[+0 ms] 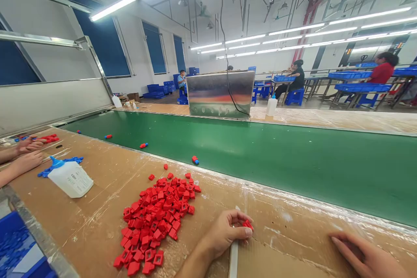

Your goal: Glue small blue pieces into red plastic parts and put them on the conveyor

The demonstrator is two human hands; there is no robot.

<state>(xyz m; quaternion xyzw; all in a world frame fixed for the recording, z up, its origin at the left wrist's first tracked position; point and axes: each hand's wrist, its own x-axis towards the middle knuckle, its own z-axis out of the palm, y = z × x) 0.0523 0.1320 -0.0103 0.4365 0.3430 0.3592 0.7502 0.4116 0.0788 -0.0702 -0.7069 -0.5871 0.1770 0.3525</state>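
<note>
My left hand (230, 231) pinches a small red plastic piece (248, 225) between thumb and fingers, over the brown table covering just right of a large pile of red pieces (156, 217). A thin white strip (233, 258) runs under that hand. At the lower right, my right hand (366, 254) hovers over or rests on the table, fingers together and pointing left. Whether anything is between its fingers cannot be made out.
A green belt (276, 152) crosses beyond the table, carrying several red-and-blue pieces (195, 160) near its close edge. A white bottle (72, 178) leans beside blue parts at left, near another person's hands (28, 156). A blue bin (19, 243) sits lower left.
</note>
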